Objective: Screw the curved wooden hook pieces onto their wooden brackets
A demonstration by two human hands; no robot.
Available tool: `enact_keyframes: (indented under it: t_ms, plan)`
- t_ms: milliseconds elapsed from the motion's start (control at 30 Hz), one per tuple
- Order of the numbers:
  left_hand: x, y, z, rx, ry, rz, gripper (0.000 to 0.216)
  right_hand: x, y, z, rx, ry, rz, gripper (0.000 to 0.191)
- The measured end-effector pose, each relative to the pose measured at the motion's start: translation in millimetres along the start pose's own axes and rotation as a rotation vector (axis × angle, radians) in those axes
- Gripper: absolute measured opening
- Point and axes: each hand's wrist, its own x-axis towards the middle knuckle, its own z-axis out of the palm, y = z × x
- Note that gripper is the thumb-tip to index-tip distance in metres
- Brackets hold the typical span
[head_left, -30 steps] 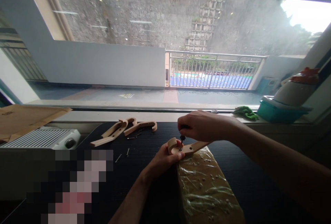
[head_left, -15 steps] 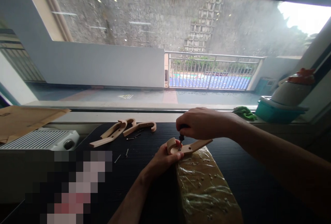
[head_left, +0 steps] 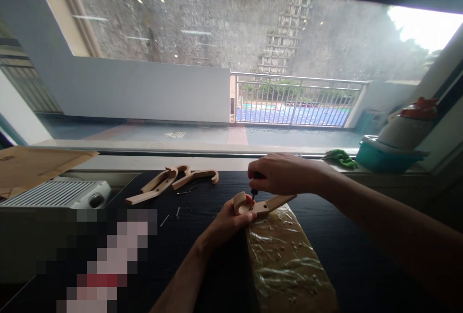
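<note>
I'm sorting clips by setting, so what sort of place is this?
Likely an indoor work spot: a black table beside a windowsill, with a metal railing visible outside. Whether it's a home, school or workshop, I cannot tell.

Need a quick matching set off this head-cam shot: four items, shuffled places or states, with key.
Column 1
1. Screwdriver
2. Cloth
3. Loose hooks
4. Left hand

Column 2
A. On the dark tabletop, off to the left of both hands
B. Grasping the curled end of a wooden hook
C. Gripped in the right hand, pointing down
D. Green, on the windowsill beside the teal container

Pairs: 1-C, 2-D, 3-A, 4-B
</note>
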Motion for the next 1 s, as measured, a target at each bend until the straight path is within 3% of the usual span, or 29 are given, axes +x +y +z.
enact_keyframes:
  t_ms: [233,467,767,1000]
  plan:
    - [-0.1,1.5,-0.5,0.049,0.004,-0.020,0.030,-3.0,-1.0,-3.1,0.054,-0.037,-0.048,0.023]
    - [-0.8,1.6,0.2,-0.011,0.001,-0.015,0.030,-1.0,-1.2,4.8,0.066,-0.008,0.037,0.030]
    - [0.3,3.3,1.6,0.028,0.013,-0.031,0.033,-1.5,-2.0,-11.7,0.028,-0.059,-0.034,0.019]
    - [0.0,4.4,1.8,0.012,-0.002,-0.027,0.030,2.7,0.1,5.1,0.064,0.000,0.023,0.027]
